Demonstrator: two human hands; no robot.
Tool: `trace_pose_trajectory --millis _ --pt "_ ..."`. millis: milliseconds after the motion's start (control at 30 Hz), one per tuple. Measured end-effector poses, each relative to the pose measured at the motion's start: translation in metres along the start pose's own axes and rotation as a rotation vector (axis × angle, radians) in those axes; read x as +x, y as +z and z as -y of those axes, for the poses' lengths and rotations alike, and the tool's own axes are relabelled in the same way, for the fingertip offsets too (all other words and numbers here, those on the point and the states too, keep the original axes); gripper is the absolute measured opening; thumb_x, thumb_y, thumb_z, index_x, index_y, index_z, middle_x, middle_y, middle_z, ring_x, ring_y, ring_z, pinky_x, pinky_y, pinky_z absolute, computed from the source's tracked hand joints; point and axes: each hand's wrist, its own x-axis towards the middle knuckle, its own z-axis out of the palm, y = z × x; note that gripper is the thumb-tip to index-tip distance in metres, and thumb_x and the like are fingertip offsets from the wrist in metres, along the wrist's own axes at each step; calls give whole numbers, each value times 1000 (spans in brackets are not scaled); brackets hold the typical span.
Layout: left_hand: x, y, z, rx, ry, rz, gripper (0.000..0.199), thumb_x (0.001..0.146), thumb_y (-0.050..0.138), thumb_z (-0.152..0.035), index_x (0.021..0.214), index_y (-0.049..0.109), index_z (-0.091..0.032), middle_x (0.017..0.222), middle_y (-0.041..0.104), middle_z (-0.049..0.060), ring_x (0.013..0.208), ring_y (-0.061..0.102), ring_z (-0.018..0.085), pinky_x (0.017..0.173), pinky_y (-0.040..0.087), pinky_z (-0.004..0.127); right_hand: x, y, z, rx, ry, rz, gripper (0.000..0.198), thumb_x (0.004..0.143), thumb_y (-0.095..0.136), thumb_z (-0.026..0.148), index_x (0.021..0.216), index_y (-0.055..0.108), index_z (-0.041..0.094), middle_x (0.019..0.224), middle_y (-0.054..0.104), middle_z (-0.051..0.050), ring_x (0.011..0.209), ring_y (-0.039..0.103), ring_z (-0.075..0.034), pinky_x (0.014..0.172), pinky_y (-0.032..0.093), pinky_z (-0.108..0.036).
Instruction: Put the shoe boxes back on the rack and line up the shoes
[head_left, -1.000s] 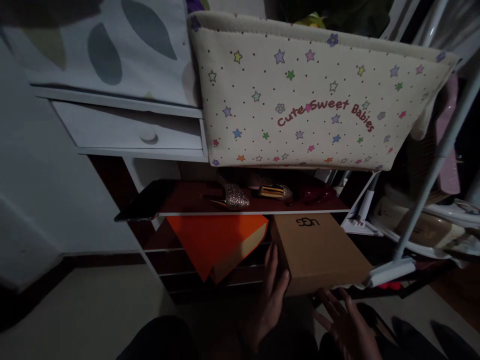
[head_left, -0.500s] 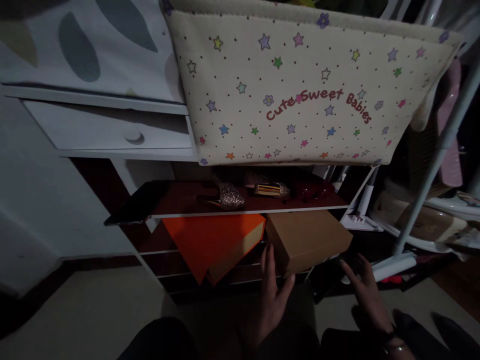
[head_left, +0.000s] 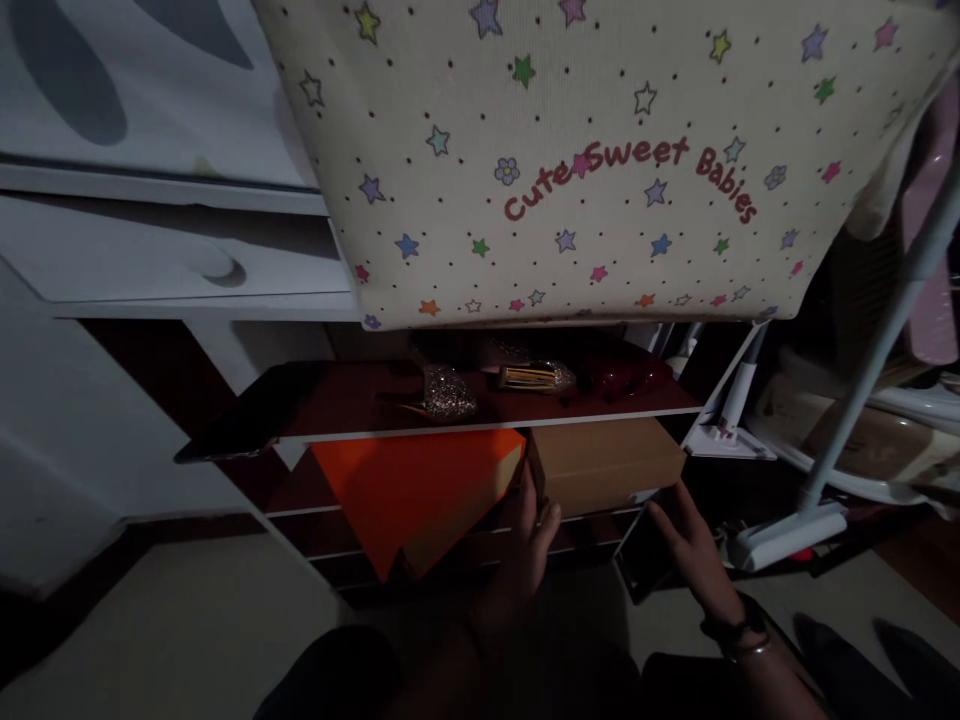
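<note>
A brown cardboard box (head_left: 607, 465) lies in the shelf space under the top board, its front sticking out. My left hand (head_left: 529, 550) is at the box's left front corner, fingers stretched out along that side and thumb apart. At the right front corner is my right hand (head_left: 697, 555), fingers extended and thumb spread, with a dark band and a bangle on the wrist. Both hands appear to touch the box, though the dim light hides the exact contact. Left of the box, an orange box (head_left: 416, 490) juts out of the shelf at an angle.
Glittery high-heeled shoes (head_left: 448, 392) and dark red shoes (head_left: 622, 378) sit on the shelf board (head_left: 352, 400). A star-patterned fabric bin (head_left: 585, 210) overhangs above. A white drawer (head_left: 150, 255) is at left; a grey pole (head_left: 862, 370) stands at right.
The brown box sits straighter and farther back in the shelf. My right hand has moved left and up to its corner; my left hand has moved slightly forward. The view has shifted nearer.
</note>
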Motion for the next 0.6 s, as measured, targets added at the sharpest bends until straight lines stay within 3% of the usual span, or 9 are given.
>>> trace_pose_trajectory --millis 167,367,467,600 --pt "6 6 9 14 20 -66 86 99 46 -64 170 21 -21 180 8 7 167 -1 26 135 -3 43 -2 3 1 32 -7 13 95 87 70 68 165 37 25 169 38 -12 158 33 -32 132 20 -53" --pt "14 7 15 83 29 -151 78 103 36 -63 168 28 -20 178 11 10 166 8 27 135 6 43 -6 11 1 26 -61 36 102 89 69 67 169 26 22 173 31 -11 161 28 -30 133 18 -48" --pt "17 6 17 105 83 -176 75 104 34 -63 167 32 -22 174 22 12 162 18 27 134 12 42 -7 11 -1 27 -72 54 104 89 70 67 171 22 24 175 26 -10 162 23 -30 133 17 -48" --pt "21 2 24 181 123 -226 76 103 35 -64 163 41 -18 150 46 18 145 42 30 130 24 46 -7 12 -2 30 -82 56 105 87 71 67 171 22 25 175 25 -9 163 19 -30 133 16 -48"
